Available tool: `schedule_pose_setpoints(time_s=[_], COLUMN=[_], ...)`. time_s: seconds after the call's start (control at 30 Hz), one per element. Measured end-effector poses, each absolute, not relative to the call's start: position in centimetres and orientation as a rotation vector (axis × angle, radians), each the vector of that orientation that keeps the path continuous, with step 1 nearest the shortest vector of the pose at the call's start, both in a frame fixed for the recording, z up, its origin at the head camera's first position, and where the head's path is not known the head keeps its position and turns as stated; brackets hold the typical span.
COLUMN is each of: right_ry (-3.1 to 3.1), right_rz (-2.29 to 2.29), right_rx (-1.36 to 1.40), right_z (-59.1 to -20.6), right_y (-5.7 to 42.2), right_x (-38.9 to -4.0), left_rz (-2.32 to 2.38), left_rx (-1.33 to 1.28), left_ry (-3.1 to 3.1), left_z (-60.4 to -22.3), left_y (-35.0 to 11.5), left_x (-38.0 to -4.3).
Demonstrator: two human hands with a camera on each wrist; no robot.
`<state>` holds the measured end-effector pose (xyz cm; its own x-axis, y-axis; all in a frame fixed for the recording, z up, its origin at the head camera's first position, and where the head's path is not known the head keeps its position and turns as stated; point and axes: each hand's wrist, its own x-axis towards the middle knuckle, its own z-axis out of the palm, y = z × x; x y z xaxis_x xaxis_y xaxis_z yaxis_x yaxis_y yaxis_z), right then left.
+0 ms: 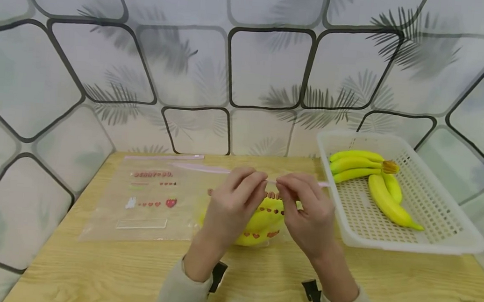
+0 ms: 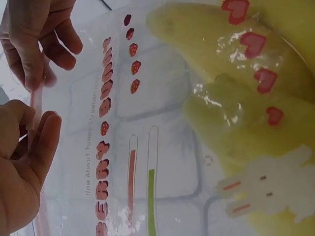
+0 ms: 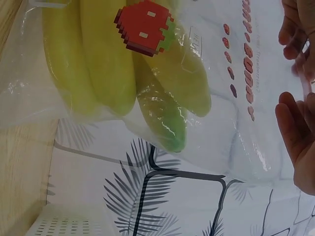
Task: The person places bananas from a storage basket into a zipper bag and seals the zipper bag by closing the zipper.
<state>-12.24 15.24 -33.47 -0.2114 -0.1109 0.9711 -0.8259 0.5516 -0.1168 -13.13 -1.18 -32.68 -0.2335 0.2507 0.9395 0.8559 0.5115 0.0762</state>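
Both hands meet at the pink strip [image 2: 36, 98] along the mouth of a clear bag [image 2: 103, 164], the left hand [image 1: 230, 208] and the right hand [image 1: 311, 212] just beside each other with a small gap between them. The fingers and thumb of each pinch the strip. Below it the bag hangs in front of the person, between the forearms in the head view, with yellow bananas [image 3: 110, 64] inside, low down; red lettering, hearts and strawberries are printed on its film. Whether its base bears on the wooden table [image 1: 132, 274] I cannot tell. A second bag [image 1: 104, 216], with similar print, lies flat on the table to the left, and the filled one overlaps its right edge in the head view. To the right stands a white basket [image 1: 412, 247], holding a bunch [image 1: 356, 166] with a brown stem and, nearer the person, a banana [image 1: 390, 206] lying against another. The strip's right end reaches the basket's rim in the head view; contact there is unclear.
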Motion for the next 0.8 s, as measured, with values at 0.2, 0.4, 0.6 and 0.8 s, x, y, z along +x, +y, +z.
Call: schedule_pose_setpoints(time_s=[0.2, 0.4, 0.6, 0.8], right_ry=[-1.659, -1.712, -1.735, -1.742], right_rz=[0.795, 0.794, 0.715, 0.762], right_rx=[0.753, 0.844, 0.791, 0.833], right_z=[-33.3, -33.4, -33.4, -33.3], right_y=[15.6, 15.7, 15.9, 16.0], right_x=[-12.2, -12.1, -12.3, -12.2], left_rz=[-0.807, -0.752, -0.76, -0.662], left_rx=[-0.889, -0.942, -0.913, -0.974], left_ry=[-1.751, -1.732, -1.758, -1.739], left_z=[-32.8, -33.0, -32.7, -32.8], left_y=[-1.1, -1.0, -1.7, -2.0], left_x=[-13.3, -13.2, -13.4, -13.5])
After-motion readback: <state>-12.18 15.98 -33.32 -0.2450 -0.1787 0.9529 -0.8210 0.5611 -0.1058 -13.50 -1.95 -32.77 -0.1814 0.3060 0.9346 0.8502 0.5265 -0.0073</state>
